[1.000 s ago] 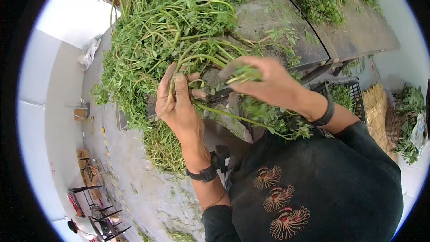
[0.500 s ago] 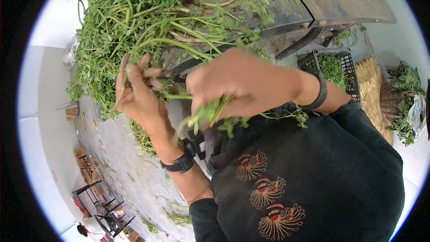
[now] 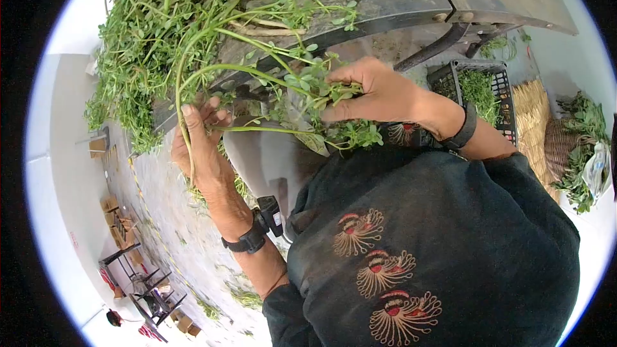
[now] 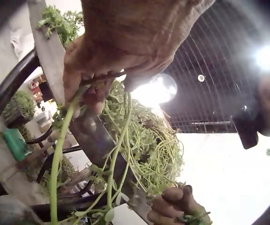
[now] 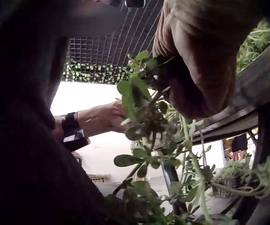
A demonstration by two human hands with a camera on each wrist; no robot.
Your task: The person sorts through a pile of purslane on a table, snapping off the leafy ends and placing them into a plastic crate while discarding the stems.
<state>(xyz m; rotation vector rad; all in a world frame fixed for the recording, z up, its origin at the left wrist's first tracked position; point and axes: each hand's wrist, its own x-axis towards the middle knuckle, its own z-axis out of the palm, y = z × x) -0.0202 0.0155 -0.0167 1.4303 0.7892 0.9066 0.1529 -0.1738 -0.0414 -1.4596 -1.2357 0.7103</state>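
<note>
Left hand: your left hand (image 3: 200,148) grips the long green stems (image 3: 212,77) between thumb and fingers, just below the table edge; the left wrist view shows the stems running down out of your closed fingers (image 4: 90,89).
Right hand: your right hand (image 3: 376,93) pinches the leafy tips (image 3: 324,93) of the same stems, fingers curled round them; in the right wrist view the leaves (image 5: 139,93) sprout from under your fist.
Hands together: they sit apart, joined by the stems stretched between them in front of your chest.
Stems: they arch from the big pile of greens (image 3: 167,32), over the table edge, down to your hands.
Table: the dark table (image 3: 398,0) carries the pile on its left part.
Wrists: a black strap (image 3: 247,238) on the left, another strap (image 3: 464,130) on the right.
Farther out: a black crate (image 3: 495,87) holding greens stands by the table leg, with a woven basket (image 3: 562,148) and more greens to the right.
</note>
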